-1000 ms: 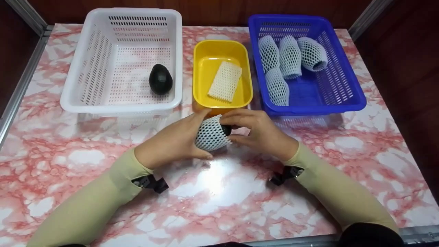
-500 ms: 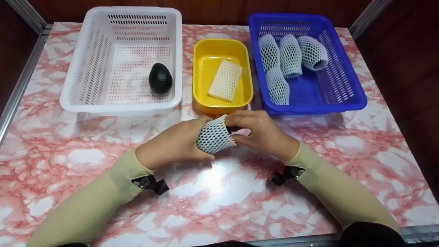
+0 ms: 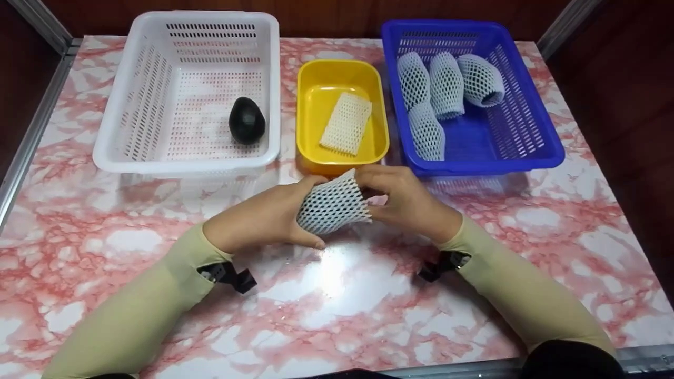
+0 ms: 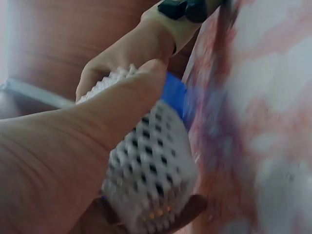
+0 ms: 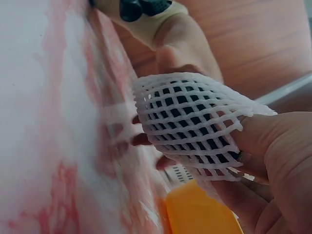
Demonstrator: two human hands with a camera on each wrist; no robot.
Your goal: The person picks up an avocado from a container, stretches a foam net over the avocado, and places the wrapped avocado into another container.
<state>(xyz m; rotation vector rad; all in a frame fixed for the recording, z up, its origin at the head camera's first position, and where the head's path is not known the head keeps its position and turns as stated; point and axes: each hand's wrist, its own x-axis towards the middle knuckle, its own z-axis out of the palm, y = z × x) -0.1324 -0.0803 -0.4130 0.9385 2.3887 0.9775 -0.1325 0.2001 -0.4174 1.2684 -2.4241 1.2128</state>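
Observation:
Between the two hands is a white foam net sleeve point(image 3: 334, 202) stretched over a dark avocado point(image 5: 185, 105), which shows through the mesh in the right wrist view. My left hand point(image 3: 266, 217) grips the covered fruit from the left, thumb along the near side. At the sleeve's right end, my right hand point(image 3: 408, 202) pinches the net's edge, with fingertips inside the opening in the right wrist view. The head view no longer shows bare avocado at that end. A bare avocado point(image 3: 247, 121) lies in the white basket point(image 3: 184, 167).
Behind the hands stands a yellow tub point(image 3: 305, 131) with a flattened foam net sleeve point(image 3: 346, 124) in it. At the right, a blue basket point(image 3: 484, 167) contains several net-covered fruits point(image 3: 446, 87). All three containers stand on a red-and-white marbled table point(image 3: 337, 316).
The sleeve's right end has been drawn rightward and now hides the avocado's dark tip. My right hand has shifted slightly right with it; my left hand keeps its grip.

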